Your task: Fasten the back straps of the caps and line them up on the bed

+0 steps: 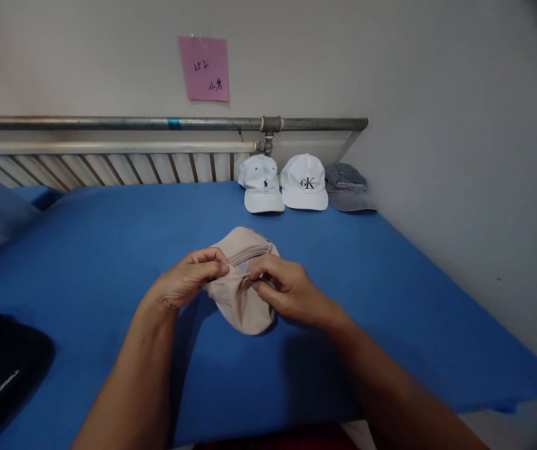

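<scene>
A beige baseball cap is held over the blue tabletop, its brim pointing away from me and its opening facing up. My left hand pinches the cap's left edge between thumb and fingers. On the other side, my right hand is closed on the edge near the back strap, its fingertips by the gap there. Whatever fastening lies under those fingertips is too small to make out.
Along the wall stand a white cap with a small dark logo, a white cap lettered CK and a grey cap. A black item lies at the left. Behind the blue table run pipes and a radiator.
</scene>
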`<state>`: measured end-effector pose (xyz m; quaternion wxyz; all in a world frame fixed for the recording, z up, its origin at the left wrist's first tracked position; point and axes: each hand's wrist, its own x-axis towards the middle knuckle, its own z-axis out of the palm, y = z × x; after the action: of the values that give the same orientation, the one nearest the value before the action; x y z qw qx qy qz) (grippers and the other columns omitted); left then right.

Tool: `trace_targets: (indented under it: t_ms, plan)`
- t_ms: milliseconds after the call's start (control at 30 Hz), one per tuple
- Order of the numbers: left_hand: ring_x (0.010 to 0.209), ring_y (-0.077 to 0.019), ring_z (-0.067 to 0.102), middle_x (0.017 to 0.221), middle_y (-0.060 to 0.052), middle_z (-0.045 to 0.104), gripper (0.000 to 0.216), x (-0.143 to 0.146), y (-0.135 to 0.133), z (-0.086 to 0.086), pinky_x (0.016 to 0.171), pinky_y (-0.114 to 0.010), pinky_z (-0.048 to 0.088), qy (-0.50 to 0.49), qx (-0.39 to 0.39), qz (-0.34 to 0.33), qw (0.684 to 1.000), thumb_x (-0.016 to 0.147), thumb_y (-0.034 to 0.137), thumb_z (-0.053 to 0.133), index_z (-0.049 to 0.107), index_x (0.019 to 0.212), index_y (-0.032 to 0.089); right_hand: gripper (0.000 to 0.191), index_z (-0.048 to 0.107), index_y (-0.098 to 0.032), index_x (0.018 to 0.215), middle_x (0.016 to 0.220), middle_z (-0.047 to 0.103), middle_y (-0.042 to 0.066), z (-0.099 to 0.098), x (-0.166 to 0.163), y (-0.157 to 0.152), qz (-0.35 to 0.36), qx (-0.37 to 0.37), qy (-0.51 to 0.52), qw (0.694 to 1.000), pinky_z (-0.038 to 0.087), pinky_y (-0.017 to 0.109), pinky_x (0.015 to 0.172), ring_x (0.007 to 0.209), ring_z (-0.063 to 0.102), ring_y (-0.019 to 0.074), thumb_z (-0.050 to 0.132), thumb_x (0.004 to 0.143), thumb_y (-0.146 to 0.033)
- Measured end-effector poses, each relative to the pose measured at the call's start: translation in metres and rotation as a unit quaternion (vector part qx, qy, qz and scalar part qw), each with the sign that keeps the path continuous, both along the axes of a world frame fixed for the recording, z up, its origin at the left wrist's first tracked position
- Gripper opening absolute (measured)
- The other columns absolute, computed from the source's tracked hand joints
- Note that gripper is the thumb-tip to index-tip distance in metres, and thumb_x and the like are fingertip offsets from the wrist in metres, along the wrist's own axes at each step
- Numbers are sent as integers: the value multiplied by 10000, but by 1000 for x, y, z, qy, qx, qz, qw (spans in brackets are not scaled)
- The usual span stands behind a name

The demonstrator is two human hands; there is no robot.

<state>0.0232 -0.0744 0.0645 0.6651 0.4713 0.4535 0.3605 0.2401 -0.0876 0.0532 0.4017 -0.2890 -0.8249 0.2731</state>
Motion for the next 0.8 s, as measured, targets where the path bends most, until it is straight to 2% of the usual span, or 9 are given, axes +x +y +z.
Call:
trace_targets:
  t_ms: [100,233,333,433,533,633,700,800]
  plan:
    - [496,-70,451,561,36,548,174,0,1,-1,501,-198,333,-15,-17,-1,1000,621,230,743,607,701,157,182,589,-206,851,837,640,8,0,0,-1,2,-31,12,999,467,279,720,761,587,132,512,785,-55]
    - [550,-83,494,645,27,590,152,-1,0,0,535,-202,365,-7,1,-17,1000,658,225,738,642,765,175,79,583,-209,835,783,612,-4,0,1,-4,-2,-136,65,989,438,250,594,648,542,116,585,800,-138]
    - [740,-123,564,844,-17,649,111,-3,-3,6,669,-225,425,59,102,-54,992,746,263,697,699,827,186,59,588,-212,851,755,592,-16,3,3,-5,-3,-171,77,982,405,237,538,586,499,101,601,813,-169]
    - [976,-183,560,1017,-51,634,166,-4,-8,15,857,-269,425,143,216,-96,961,822,341,645,724,867,202,66,595,-210,866,800,615,-7,9,5,-5,-9,-139,58,989,426,241,579,636,529,108,593,822,-161]
    - [1038,-208,525,1035,-50,587,197,0,-13,20,897,-292,425,219,272,-131,928,781,384,698,728,876,214,109,597,-203,881,841,641,6,15,8,-5,-3,-99,34,995,458,251,648,723,579,124,560,822,-120]
    - [994,-194,531,992,-38,581,182,3,-17,22,877,-306,436,258,272,-162,913,826,369,652,721,875,208,137,598,-194,882,866,658,19,18,11,-3,3,-62,16,998,476,275,734,795,609,139,531,826,-89]
    - [924,-178,558,954,-28,615,209,3,-18,21,831,-303,451,240,236,-165,927,859,360,608,702,965,206,138,603,-192,871,886,664,23,19,14,-3,-1,-53,13,999,477,286,775,826,615,142,526,831,-84]
    - [811,-157,571,867,-12,645,245,-3,-18,21,739,-276,454,226,191,-168,940,870,387,589,683,978,188,91,617,-190,867,842,660,10,22,18,-3,-14,-115,21,993,475,252,670,732,604,126,567,829,-124]
